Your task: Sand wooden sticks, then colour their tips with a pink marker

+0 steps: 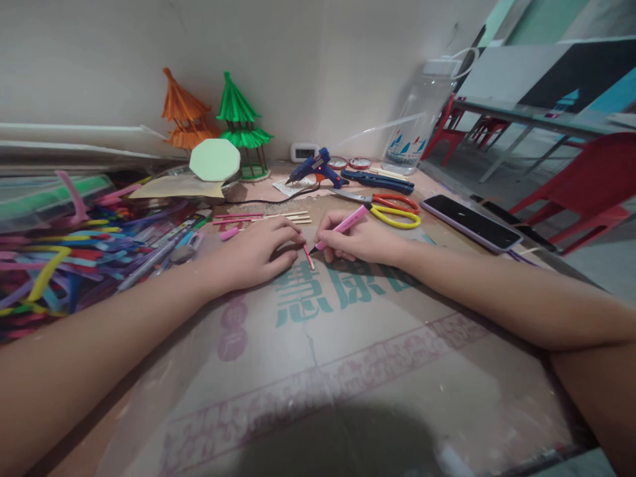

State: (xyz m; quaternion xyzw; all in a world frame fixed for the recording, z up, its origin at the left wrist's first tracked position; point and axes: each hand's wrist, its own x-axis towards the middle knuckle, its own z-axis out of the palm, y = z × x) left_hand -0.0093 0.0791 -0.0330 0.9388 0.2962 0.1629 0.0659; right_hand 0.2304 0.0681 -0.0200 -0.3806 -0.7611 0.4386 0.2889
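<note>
My left hand [268, 252] is closed on a thin wooden stick [309, 256], partly coloured pink, its near end resting over the printed board. In my right hand [342, 237] is a pink marker [352, 218], its dark tip touching or very close to the stick. A pink cap [229, 234] lies just left of my left hand. Behind that hand are several thin sticks [288, 217], some pink and some plain wood.
Scissors [396, 211], pliers [377, 181] and a phone [472, 222] lie right. A glue gun [313, 167] and bottle [412, 119] stand behind. Colourful pipe cleaners [54, 265] fill the left. Orange [183, 109] and green [241, 116] pagoda models stand by the wall.
</note>
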